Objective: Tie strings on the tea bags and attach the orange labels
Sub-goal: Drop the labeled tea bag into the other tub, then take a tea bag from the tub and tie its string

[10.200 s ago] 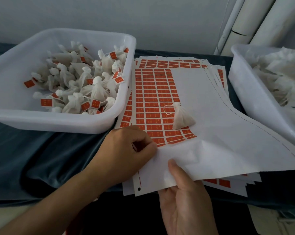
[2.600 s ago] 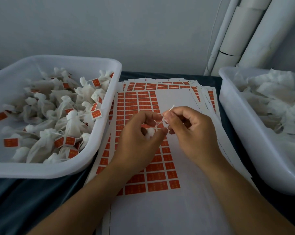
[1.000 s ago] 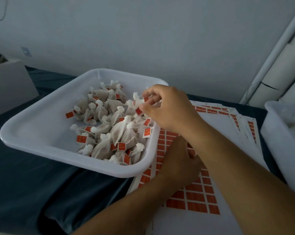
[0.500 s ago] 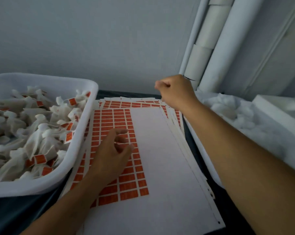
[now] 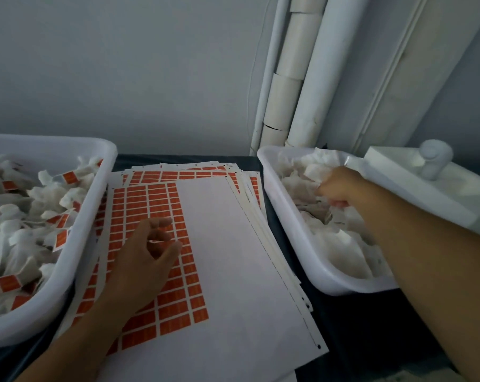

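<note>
Head view: the top label sheet (image 5: pixel 228 266) lies on the dark table (image 5: pixel 352 326), its long axis running from about 5 o'clock near the viewer to 11 o'clock by the wall. Its orange labels (image 5: pixel 161 244) fill the left columns.

The left hand (image 5: pixel 145 260) hovers over those labels, forearm entering from 7 o'clock, fingers (image 5: pixel 161 223) loosely curled and holding nothing.

The right hand (image 5: pixel 341 186) reaches toward 11 o'clock into the right tub (image 5: pixel 296 230) at 3 o'clock, knuckles up among the untied tea bags (image 5: pixel 338 244); whether it grips one is hidden.

At 9 o'clock, the left tub (image 5: pixel 76 257) holds labelled tea bags (image 5: pixel 26 216).
</note>
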